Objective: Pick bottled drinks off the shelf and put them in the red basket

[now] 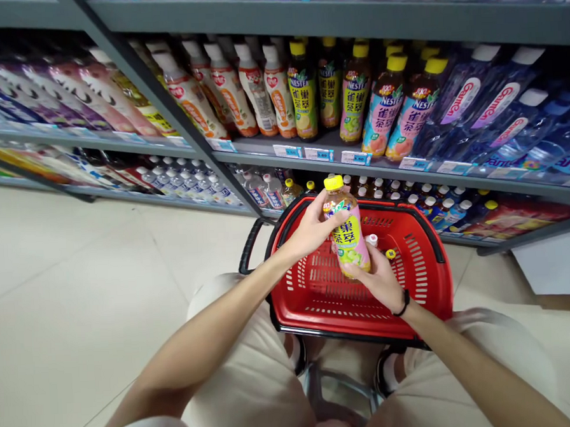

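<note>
I hold a tea bottle (348,234) with a yellow cap and a pink and green label upright over a red shopping basket (430,289). My left hand (310,228) grips the bottle near its neck and shoulder. My right hand (379,278) cups its base from below. Inside the basket, behind the bottle, two smaller caps show, one white (372,239) and one yellow (391,254).
A grey shop shelf (329,152) stands ahead, with rows of tea bottles, milk drinks and blue water bottles. A lower shelf holds small bottles. Pale tiled floor (78,281) lies to the left. My knees in light shorts are below the basket.
</note>
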Action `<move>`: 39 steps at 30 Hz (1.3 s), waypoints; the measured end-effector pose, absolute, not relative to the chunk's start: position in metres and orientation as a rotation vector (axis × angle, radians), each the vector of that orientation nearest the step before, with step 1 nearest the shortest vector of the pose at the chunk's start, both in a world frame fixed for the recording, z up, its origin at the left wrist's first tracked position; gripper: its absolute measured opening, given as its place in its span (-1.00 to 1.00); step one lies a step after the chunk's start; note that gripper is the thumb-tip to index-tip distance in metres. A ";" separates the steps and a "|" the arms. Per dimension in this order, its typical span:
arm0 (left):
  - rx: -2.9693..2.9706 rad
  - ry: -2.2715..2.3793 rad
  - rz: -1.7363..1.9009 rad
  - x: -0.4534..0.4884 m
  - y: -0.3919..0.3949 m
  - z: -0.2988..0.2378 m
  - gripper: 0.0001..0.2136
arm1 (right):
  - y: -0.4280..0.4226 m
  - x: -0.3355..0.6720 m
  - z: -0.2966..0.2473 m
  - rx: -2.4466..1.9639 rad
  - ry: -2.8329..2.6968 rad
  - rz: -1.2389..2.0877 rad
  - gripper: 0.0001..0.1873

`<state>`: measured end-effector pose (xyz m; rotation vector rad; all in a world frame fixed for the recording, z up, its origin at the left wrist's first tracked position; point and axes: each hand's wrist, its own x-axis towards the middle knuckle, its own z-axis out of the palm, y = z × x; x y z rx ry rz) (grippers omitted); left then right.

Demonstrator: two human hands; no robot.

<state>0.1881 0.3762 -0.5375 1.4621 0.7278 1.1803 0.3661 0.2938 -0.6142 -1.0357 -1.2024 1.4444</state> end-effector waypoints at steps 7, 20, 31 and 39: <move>1.514 0.745 1.200 0.185 0.376 -0.542 -0.38 | 0.296 0.370 -0.622 -1.161 -1.266 1.295 -0.35; 1.524 0.819 1.199 0.180 0.369 -0.553 -0.44 | 0.289 0.364 -0.621 -1.071 -1.298 1.400 -0.40; 1.546 0.842 1.193 0.182 0.369 -0.554 -0.45 | 0.288 0.365 -0.622 -1.071 -1.298 1.431 -0.41; 1.576 0.799 1.183 0.187 0.374 -0.547 -0.35 | 0.289 0.366 -0.622 -1.070 -1.303 1.413 -0.44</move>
